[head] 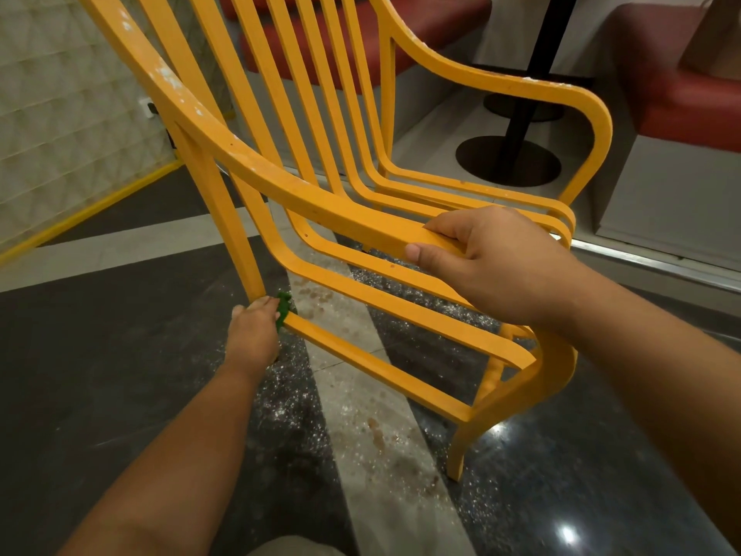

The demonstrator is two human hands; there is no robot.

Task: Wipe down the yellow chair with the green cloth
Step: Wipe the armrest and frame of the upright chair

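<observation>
Mid-wipe: left hand (254,329) holds green cloth (283,309) bunched at rear end of low side rail (381,375) on tilted yellow chair (288,94), right hand (495,266) grips its armrest (353,218); next, prob. drag cloth fwd along rail.

On the near side of the yellow chair (501,84), wide gaps open between the armrest (320,202) and seat slats (401,311), and between those and the lower rail (377,367). The right hand (489,262) grips the armrest's front end; the left hand (252,327), holding the green cloth (284,309), fills the rail's rear corner. The floor (120,375) beside the chair lies open.
</observation>
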